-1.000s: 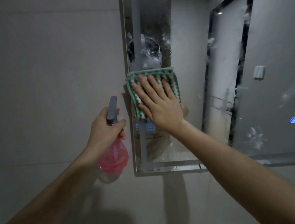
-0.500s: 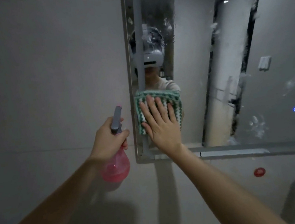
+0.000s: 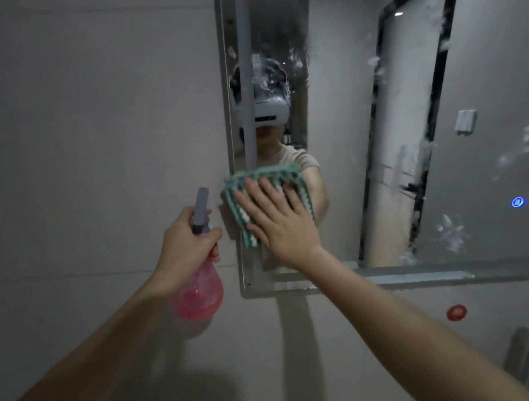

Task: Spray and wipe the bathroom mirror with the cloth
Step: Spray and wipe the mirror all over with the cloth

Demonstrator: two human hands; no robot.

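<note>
Cloth (image 3: 256, 181) sits flat on mirror (image 3: 363, 123), lower-left corner, now overlapping the frame edge after sliding left. Right hand (image 3: 278, 218) presses it, fingers straight. Left hand (image 3: 185, 242) grips spray bottle (image 3: 201, 293). Foam patches further right remain unwiped.

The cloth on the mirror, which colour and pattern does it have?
The cloth has green and white zigzag stripes, seen in the head view.

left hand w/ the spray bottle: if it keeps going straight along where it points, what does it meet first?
Probably the tiled wall, just left of the mirror frame. The left hand holds the spray bottle aimed up and forward, beside the cloth. Depth is unclear from one view.
</note>
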